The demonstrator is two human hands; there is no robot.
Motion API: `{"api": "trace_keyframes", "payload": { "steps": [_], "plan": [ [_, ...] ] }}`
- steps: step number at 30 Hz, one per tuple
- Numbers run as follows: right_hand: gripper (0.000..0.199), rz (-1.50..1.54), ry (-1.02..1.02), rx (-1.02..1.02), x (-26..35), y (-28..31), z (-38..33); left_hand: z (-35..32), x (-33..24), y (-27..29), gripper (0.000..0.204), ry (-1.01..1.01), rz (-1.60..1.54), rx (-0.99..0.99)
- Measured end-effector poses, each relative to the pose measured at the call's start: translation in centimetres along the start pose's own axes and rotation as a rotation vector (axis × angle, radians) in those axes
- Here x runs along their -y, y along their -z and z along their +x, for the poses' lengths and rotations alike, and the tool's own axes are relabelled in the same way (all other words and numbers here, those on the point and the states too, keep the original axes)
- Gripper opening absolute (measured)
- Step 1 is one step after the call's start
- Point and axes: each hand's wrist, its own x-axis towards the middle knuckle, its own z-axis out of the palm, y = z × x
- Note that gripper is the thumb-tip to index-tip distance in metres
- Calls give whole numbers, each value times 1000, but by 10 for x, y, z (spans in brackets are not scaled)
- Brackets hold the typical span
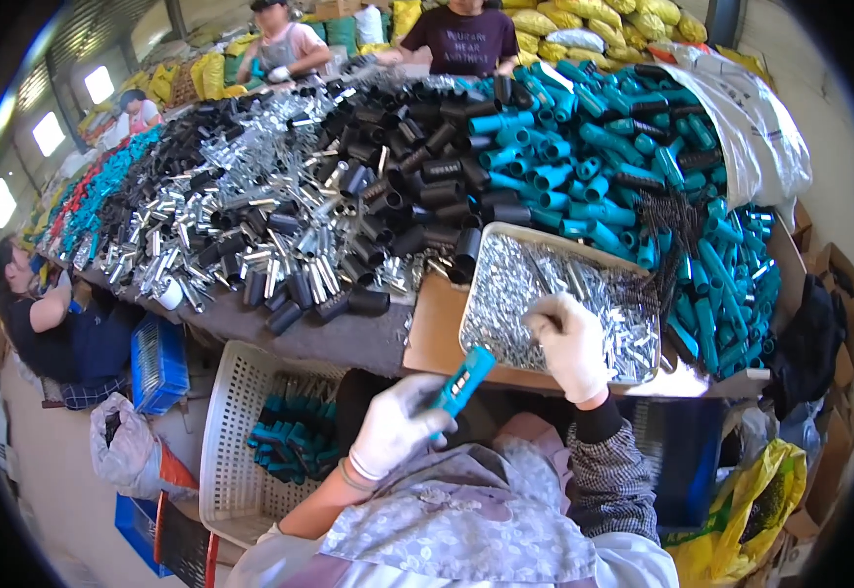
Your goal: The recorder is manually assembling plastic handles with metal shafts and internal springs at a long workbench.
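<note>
My left hand [391, 428], in a white glove, is closed round a teal plastic handle [464, 380] shaped like a tube. The handle tilts up to the right, in front of the table edge. My right hand [570, 345], also gloved, hovers over the right part of a shallow tray [470, 312] of small silvery metal parts [511, 284]. Its thumb and fingertips are pinched together; whatever is between them is too small to make out. Larger shiny metal pieces [631, 338] lie in the tray beside that hand.
Heaped on the table are teal handles [584, 147], black tubes [439, 186] and silver metal tubes [272, 260]. A white slatted basket [226, 431] at lower left holds teal-handled pieces [295, 431]. A yellow bag [755, 510] stands at lower right. Other people work across the table and at far left.
</note>
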Motion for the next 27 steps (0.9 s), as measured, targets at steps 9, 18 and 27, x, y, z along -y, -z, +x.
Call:
{"api": "trace_keyframes", "payload": {
  "steps": [9, 18, 27],
  "plan": [
    [21, 283, -120, 202, 25, -50, -55, 13, -1, -5, 45, -85, -81, -79],
    [23, 208, -107, 118, 33, -64, -70, 1, 18, 1, 47, -150, 3, -135],
    [37, 580, -395, 304, 28, -74, -62, -12, 12, 17, 57, -45, -222, 27]
  ]
}}
